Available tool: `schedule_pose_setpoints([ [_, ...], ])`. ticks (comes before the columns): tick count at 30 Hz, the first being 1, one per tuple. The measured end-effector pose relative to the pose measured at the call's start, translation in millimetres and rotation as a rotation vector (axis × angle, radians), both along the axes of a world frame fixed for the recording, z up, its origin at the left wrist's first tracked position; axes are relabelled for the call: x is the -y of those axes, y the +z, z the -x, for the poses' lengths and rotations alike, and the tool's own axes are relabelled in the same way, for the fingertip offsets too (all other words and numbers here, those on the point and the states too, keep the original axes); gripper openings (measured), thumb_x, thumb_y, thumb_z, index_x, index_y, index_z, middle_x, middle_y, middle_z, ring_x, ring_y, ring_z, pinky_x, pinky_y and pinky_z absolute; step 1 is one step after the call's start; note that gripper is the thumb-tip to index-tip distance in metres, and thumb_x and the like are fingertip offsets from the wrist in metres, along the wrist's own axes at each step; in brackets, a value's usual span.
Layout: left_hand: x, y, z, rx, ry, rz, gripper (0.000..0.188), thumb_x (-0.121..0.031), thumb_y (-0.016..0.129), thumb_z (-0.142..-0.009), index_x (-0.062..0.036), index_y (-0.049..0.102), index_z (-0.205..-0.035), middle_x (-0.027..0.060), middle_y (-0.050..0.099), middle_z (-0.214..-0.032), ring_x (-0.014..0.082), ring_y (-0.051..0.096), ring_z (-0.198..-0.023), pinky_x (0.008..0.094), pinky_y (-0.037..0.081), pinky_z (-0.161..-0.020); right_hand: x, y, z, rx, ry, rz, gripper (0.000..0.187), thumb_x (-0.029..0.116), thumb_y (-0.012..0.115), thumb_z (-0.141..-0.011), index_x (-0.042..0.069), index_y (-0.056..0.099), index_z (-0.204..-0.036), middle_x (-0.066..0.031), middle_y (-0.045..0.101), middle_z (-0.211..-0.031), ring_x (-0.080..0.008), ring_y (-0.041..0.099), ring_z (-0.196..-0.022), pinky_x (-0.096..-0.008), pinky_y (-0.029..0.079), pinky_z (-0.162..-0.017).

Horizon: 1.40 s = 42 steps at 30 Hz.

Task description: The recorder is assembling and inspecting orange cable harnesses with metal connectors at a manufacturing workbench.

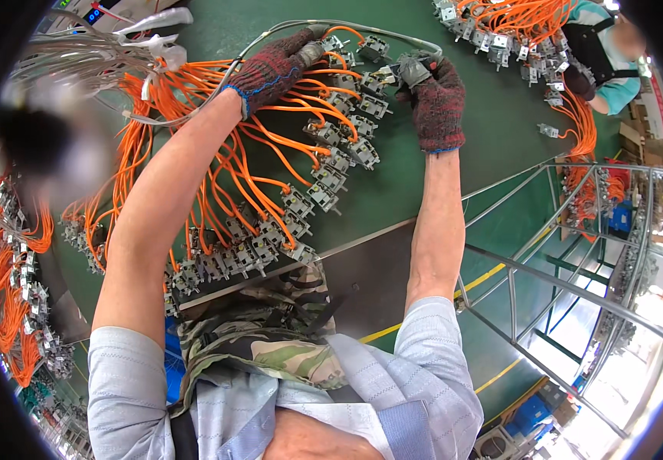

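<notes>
My left hand (278, 70), in a dark knitted glove with grey fingertips, reaches over the orange cables (270, 142). Its fingers are closed together beside a grey metal connector (334, 44) at a cable's end; what they grip, if anything, is hidden. My right hand (436, 103), gloved alike, is closed around a grey connector (412, 71), which partly covers its fingers. A grey cable (362, 24) arcs from near my left wrist, past the left fingertips, to the right hand. Several metal connectors (331, 170) lie in curved rows on the green table (492, 115) below the hands.
Grey cables with white ties (164, 57) are bunched at the upper left. Another person (611, 54) stands at the upper right beside more orange cables (511, 19). A metal tube rack (511, 264) stands on the right. More cabled connectors (28, 291) hang at the far left.
</notes>
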State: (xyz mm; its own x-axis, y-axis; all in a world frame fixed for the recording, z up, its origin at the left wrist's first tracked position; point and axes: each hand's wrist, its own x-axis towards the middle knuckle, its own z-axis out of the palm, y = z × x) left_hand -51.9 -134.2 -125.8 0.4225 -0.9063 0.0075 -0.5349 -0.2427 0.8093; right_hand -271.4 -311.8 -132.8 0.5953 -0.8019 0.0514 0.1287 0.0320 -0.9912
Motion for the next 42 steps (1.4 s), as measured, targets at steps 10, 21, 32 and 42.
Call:
schedule_pose_setpoints([
  [10, 1.8, -5.3, -7.2, 0.084, 0.002, -0.012, 0.052, -0.042, 0.052, -0.109, -0.0141, 0.052, -0.153, 0.0105, 0.064, -0.142, 0.0249, 0.058, -0.133, 0.0365, 0.040, -0.115, -36.6, 16.1, 4.0, 0.052, -0.113, 0.233, 0.034, 0.013, 0.078, -0.091, 0.005, 0.066, -0.122, -0.0036, 0.070, -0.094, -0.0125, 0.068, -0.074, -0.0250, 0.053, -0.057],
  [21, 2.3, -2.8, -0.8, -0.078, -0.004, 0.044, 0.051, -0.039, 0.054, -0.109, -0.0151, 0.052, -0.153, 0.0072, 0.067, -0.136, 0.0175, 0.062, -0.125, 0.0325, 0.047, -0.108, -79.4, 13.8, -0.2, -0.096, -0.373, 0.288, 0.032, 0.018, 0.085, -0.086, 0.003, 0.073, -0.111, -0.0062, 0.075, -0.093, -0.0120, 0.067, -0.080, -0.0291, 0.058, -0.075],
  [32, 1.6, -5.6, -3.3, -0.121, -0.014, 0.063, 0.052, -0.041, 0.053, -0.109, -0.0153, 0.052, -0.154, 0.0075, 0.066, -0.138, 0.0184, 0.061, -0.127, 0.0328, 0.045, -0.109, -78.0, -8.0, -0.5, -0.017, -0.362, 0.394, 0.031, 0.019, 0.086, -0.085, 0.002, 0.074, -0.107, -0.0064, 0.076, -0.094, -0.0124, 0.067, -0.081, -0.0300, 0.057, -0.075],
  [42, 2.8, -5.3, -1.6, -0.085, -0.029, 0.065, 0.050, -0.038, 0.054, -0.109, -0.0159, 0.052, -0.154, 0.0070, 0.066, -0.138, 0.0174, 0.061, -0.127, 0.0322, 0.045, -0.110, -62.6, -3.4, 7.2, -0.041, -0.254, 0.344, 0.025, 0.017, 0.084, -0.087, 0.005, 0.073, -0.106, -0.0024, 0.073, -0.090, -0.0111, 0.067, -0.078, -0.0286, 0.055, -0.069],
])
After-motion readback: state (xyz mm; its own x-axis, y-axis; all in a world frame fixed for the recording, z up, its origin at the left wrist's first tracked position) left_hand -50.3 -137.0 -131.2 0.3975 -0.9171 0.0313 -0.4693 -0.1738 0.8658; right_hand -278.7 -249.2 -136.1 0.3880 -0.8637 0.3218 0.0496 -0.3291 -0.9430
